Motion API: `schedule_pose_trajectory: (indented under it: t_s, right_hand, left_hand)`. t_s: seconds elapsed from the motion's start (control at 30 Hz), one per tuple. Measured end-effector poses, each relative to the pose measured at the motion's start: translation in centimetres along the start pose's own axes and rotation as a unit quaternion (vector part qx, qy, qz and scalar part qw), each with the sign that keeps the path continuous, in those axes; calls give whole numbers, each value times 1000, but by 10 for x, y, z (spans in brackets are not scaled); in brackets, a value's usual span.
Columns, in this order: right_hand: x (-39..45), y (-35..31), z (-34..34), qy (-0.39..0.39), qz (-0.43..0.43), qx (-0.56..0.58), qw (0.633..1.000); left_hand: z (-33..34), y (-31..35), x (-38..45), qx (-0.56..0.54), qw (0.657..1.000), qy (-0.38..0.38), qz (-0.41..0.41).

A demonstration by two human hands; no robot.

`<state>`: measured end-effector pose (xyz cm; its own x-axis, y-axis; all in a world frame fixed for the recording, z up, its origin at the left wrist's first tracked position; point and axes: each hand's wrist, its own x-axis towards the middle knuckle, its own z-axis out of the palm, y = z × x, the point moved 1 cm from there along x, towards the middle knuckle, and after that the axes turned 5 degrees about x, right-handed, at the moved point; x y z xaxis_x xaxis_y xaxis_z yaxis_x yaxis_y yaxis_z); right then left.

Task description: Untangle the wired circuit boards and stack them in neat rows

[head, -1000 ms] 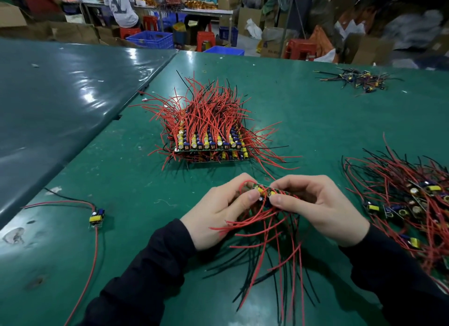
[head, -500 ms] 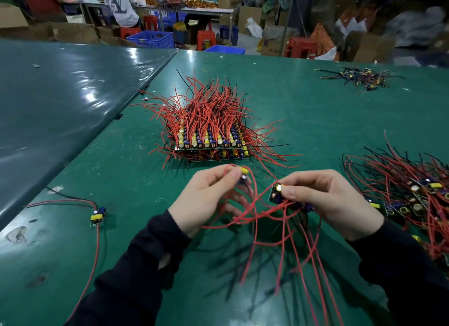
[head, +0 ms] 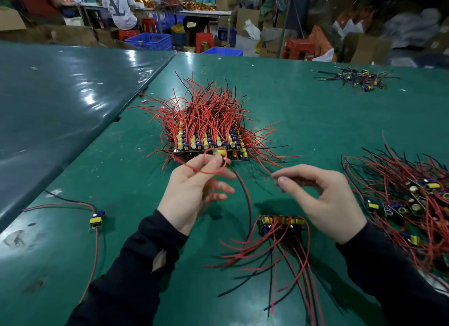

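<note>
Green sheeting covers the table (head: 315,121). Toward its left edge lies a single circuit board (head: 96,219), its red and black wires trailing toward the left edge and the near edge. At the centre, toward the far side, stands the stacked block of boards (head: 211,143) in rows, red wires bristling upward and outward. Directly before its near edge the left hand (head: 192,192) is raised, thumb and forefinger pinching one small board (head: 220,152) with a yellow component; its red wire loops over the fingers, and the remaining fingers are loosely extended. A dark wire runs from that board down toward a small bundle of boards (head: 281,224) lying on the table near the near edge, wires fanning toward the person. The right hand (head: 325,196) hovers above and just beside this bundle, fingers curled, thumb and forefinger nearly together; whether they pinch a thin red wire cannot be told. Toward the right edge lies a tangled heap of boards (head: 413,199) and red wires. At the far right corner sits a smaller heap (head: 359,79), well apart.
</note>
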<state>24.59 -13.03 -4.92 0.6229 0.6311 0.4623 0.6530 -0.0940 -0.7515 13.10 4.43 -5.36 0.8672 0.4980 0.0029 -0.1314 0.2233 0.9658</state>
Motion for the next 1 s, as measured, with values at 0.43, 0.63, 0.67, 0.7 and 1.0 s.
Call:
schedule_pose_trajectory:
  t_s: [0.43,0.63,0.67,0.7,1.0]
  right_hand:
    - [-8,-12,15,-115,77,213,967]
    - [-8,-12,21,-120,111,252,954]
    - [-8,-11,21,-123,113,266,950]
    - [-8,-12,22,-127,116,282,944]
    - [-5,-13,28,-54,238,405,881]
  left_hand:
    - [11,-7,-11,120,977,-168,-55]
    - [12,-6,-11,120,975,-173,-73]
    - [11,-5,-10,109,976,-172,-77]
    - [9,-3,-10,100,977,-173,-80]
    - [0,7,-13,9,967,-227,-116]
